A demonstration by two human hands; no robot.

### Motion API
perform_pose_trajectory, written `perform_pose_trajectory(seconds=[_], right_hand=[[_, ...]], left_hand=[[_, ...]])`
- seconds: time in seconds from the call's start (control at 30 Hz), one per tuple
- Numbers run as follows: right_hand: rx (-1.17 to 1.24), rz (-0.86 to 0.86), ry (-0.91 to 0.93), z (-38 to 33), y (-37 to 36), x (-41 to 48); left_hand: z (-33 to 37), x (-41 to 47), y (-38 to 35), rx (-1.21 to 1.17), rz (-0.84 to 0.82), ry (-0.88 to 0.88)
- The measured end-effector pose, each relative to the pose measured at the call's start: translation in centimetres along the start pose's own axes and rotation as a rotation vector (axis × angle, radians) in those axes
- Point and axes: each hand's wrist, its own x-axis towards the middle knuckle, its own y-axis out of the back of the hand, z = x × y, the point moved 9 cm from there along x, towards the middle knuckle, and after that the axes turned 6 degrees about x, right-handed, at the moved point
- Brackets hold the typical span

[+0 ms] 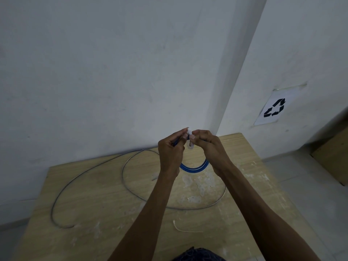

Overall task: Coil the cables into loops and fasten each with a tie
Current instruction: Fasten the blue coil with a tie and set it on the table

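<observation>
Progress: first cable coiled, its fastening under way; I judge the task under half done.
Blue cable: looped, held above the wooden table, over its far middle.
White tie: at the coil's top; probably wrapped but not yet closed, too blurred to be sure.
Left hand: fingers curled, pinching coil and tie.
Right hand: pinching the tie's other side.
Grey cable: sprawled uncoiled across the table's left and middle, still to do.
Spare tie: near the table's front edge, unused.

A bare utility or workshop corner: a scuffed wooden bench against plain white walls, a recycling sign right of it.
</observation>
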Motion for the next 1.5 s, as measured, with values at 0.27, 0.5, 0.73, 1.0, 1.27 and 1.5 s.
perform_pose_trajectory(seconds=[0.27,0.5,0.73,1.0,1.27,1.5], right_hand=[[0.04,0.033,0.038,0.3,0.3,-0.1],[-0.025,0.169,0.059,0.9,1.4,0.0],[0.157,0.129,-0.027,-0.2,2.6,1.0],[0.364,0.148,-0.312,2.0,4.9,4.7],[0.08,0.106,-0.103,-2.6,8.1,5.2],[0.122,-0.113,-0.112,1.6,1.9,-0.3]], left_hand=[[0.9,-0.8,-0.4,0.053,-0.024,-0.096],[0.1,-1.5,0.4,0.121,0.088,-0.088],[1.4,-1.6,-0.2,0.217,0.031,-0.159],[2.7,-3.0,-2.2,0.36,-0.255,-0.313],[-1.5,-6.1,-0.7,0.24,-0.072,-0.08],[-0.4,-1.5,1.3,0.126,0.018,-0.02]])
